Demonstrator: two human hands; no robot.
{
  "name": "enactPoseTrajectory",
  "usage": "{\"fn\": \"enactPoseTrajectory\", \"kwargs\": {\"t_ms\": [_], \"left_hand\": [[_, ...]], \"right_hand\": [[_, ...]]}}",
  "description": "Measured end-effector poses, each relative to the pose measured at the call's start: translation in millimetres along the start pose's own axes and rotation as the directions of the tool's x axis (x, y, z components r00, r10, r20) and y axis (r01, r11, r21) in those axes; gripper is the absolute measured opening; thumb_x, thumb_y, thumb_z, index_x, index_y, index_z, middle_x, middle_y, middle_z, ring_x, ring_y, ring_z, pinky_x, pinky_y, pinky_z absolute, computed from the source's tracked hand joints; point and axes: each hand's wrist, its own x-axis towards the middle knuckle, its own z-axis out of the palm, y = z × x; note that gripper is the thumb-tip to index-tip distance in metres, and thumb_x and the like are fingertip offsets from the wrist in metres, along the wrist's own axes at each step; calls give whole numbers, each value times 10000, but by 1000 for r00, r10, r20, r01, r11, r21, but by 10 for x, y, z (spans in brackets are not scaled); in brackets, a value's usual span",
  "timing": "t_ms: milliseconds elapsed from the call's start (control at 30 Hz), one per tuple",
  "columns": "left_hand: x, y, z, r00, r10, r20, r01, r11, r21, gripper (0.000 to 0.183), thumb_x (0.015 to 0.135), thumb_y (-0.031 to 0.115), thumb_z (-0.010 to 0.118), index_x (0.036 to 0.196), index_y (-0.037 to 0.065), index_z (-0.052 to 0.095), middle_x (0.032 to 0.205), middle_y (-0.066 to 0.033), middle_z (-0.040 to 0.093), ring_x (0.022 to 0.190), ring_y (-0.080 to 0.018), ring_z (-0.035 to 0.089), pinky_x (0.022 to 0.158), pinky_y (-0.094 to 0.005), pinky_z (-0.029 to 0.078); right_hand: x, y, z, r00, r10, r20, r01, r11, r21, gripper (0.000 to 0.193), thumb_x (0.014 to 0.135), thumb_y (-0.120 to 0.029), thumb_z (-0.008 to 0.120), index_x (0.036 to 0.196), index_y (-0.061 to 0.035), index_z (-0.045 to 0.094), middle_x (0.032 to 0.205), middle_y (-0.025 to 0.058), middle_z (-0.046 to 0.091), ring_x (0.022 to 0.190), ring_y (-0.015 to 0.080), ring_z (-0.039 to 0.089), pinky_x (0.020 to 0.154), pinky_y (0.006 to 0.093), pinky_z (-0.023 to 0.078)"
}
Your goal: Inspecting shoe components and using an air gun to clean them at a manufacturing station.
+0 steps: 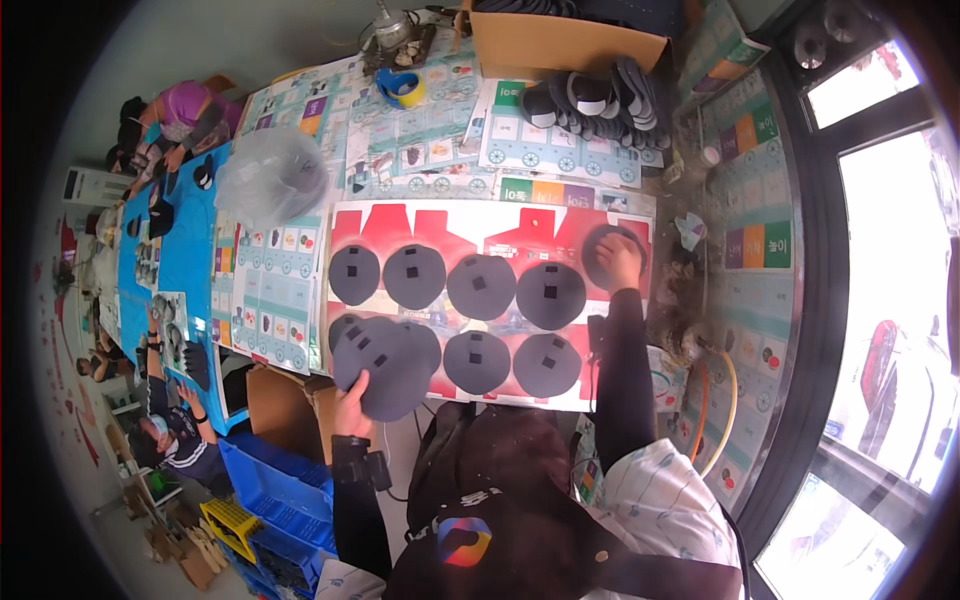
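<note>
My left hand [352, 410] grips several overlapping dark grey round pads [392, 372], with small black rectangular patches showing on them, over the near left corner of a red and white cardboard sheet [440, 222]. At the sheet's far right corner, my right hand [620, 258] has bent fingers on another dark round pad [594, 236]; the fingertips partly cover it. Between the hands, similar pads lie in two rows, among them one at the far left [354, 275], one in the far row [551, 296] and one in the near row [545, 365].
Beyond the sheet stand a cardboard box [570, 50], a pile of dark pads [600, 105] and a blue and yellow tape roll [402, 90]. A clear plastic bag [272, 178] lies at the left. Blue crates [275, 490] are below left; other people work along a blue table [190, 240].
</note>
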Motion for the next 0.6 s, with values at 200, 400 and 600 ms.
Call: {"fn": "enactPoseTrajectory", "kwargs": {"t_ms": [200,400,600], "left_hand": [[-235,440,-743,998,30,-47,-34,994,-99,417,1049,134,633,1440,21,545,1390,-118,629,1254,-282,625,1094,-462,500],[43,616,-1432,995,-32,-92,20,992,-126,435,1033,109,654,1444,24,541,1394,-120,621,1251,-291,622,1074,-466,515],[644,841,-1620,992,-122,20,124,984,-129,428,1020,82,665,1430,23,555,1375,-130,628,1225,-296,631,1050,-458,533]], "right_hand": [[-1003,-57,396,772,415,482,-531,837,129,418,1047,-322,563,1253,38,618,1096,212,751,977,334,762,872,386,619],[-1340,366,1148,902,246,355,-342,909,238,400,1050,-283,521,1290,23,612,1142,227,728,1044,325,731,880,380,599],[-1494,612,1874,920,367,136,-380,920,91,418,1044,-266,552,1343,24,591,1196,198,728,1049,314,745,928,374,587]]}}
